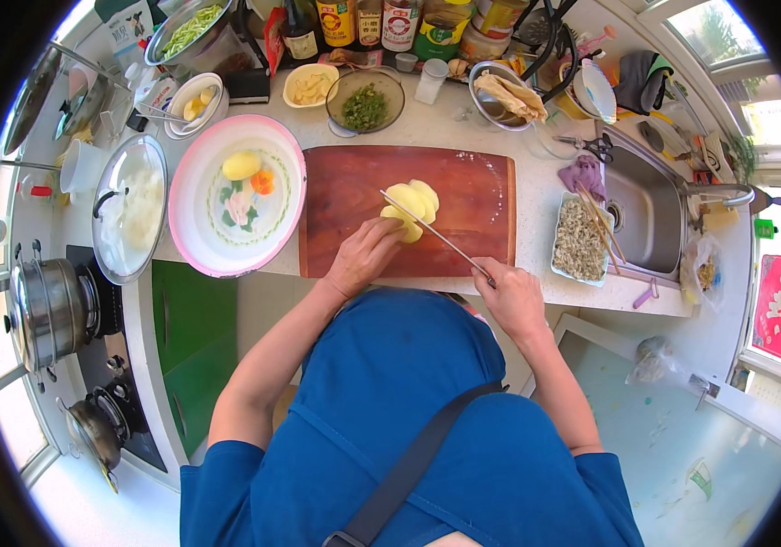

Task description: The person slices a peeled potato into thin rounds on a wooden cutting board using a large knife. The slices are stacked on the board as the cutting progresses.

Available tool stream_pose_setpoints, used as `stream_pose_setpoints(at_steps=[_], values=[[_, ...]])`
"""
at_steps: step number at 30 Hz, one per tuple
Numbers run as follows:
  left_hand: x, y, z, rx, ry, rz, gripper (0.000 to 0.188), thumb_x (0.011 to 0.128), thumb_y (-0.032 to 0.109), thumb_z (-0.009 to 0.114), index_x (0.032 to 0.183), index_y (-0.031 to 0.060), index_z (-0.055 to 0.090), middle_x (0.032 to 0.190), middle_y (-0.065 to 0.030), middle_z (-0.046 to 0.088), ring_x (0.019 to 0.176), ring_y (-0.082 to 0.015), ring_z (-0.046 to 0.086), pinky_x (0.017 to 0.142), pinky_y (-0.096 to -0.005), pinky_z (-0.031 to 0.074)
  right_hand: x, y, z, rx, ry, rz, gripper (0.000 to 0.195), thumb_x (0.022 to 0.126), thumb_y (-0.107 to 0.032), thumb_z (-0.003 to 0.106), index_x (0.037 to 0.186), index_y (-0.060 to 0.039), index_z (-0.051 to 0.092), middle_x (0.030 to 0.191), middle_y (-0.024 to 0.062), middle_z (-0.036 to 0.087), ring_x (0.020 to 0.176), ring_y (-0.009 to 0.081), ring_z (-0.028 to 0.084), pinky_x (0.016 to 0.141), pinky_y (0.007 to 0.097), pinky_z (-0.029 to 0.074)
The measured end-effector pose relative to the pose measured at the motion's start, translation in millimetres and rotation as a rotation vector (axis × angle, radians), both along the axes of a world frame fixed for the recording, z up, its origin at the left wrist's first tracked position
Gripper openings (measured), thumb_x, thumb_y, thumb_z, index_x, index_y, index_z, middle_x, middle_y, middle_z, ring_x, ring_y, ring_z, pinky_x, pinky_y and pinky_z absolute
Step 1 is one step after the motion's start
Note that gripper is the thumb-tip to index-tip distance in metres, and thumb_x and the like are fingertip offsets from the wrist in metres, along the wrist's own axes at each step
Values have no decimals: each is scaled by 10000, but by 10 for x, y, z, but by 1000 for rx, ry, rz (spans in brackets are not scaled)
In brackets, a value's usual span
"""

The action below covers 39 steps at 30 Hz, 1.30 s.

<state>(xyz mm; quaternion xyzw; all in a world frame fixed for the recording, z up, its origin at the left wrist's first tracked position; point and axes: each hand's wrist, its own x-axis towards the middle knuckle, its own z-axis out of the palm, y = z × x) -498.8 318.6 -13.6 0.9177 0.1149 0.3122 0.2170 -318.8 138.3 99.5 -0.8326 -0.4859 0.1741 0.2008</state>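
Note:
On a reddish-brown wooden cutting board lie overlapping pale yellow potato slices. My right hand grips the handle of a kitchen knife, whose blade reaches up and left across the slices. With bent fingers, my left hand rests on the nearest potato piece, left of the blade; the fingers partly cover that piece. Left of the board, a pink-rimmed enamel basin holds a whole peeled potato.
Behind the board stand a glass bowl of chopped greens, a yellow bowl and a salt-like jar. A tray of small grey-brown food with chopsticks sits beside the sink. A glass lid lies left of the basin.

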Motion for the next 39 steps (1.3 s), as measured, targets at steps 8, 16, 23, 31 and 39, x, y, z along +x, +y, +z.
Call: stream_pose_setpoints(at_steps=[8, 16, 23, 31, 39], values=[[-4, -55, -76, -9, 8, 86, 328, 783, -1, 696, 1106, 21, 641, 1141, -83, 605, 1032, -278, 605, 837, -361, 542, 146, 104, 265, -294, 130, -49, 216, 906, -248, 592, 988, -91, 715, 679, 187, 639, 687, 386, 636, 662, 465, 501], [31, -107, -67, -51, 18, 136, 314, 783, -3, 689, 1091, 30, 631, 1159, -92, 602, 1047, -287, 602, 858, -368, 536, 92, 115, 339, -294, 111, -13, 217, 906, -239, 588, 1006, -96, 717, 683, 198, 637, 695, 391, 636, 669, 466, 501], [30, -93, -105, -71, 32, 129, 331, 785, 7, 687, 1107, 33, 614, 1171, -103, 597, 1061, -296, 596, 879, -371, 526, 75, 134, 349, -293, 87, 12, 223, 904, -236, 585, 1005, -87, 717, 700, 199, 645, 701, 386, 641, 681, 464, 502], [20, -86, -146, -67, 49, 128, 330, 801, 28, 648, 1128, 39, 610, 1177, -94, 580, 1071, -267, 588, 892, -359, 523, 71, 137, 372, -330, 85, 10, 231, 906, -235, 585, 1014, -84, 721, 707, 205, 647, 714, 391, 642, 688, 465, 503], [5, -96, -165, -20, 34, 131, 347, 779, 13, 641, 1125, 26, 623, 1166, -88, 577, 1080, -253, 586, 893, -347, 525, 67, 107, 362, -339, 68, 26, 227, 911, -230, 586, 1025, -82, 715, 715, 208, 644, 714, 396, 639, 679, 476, 502]])
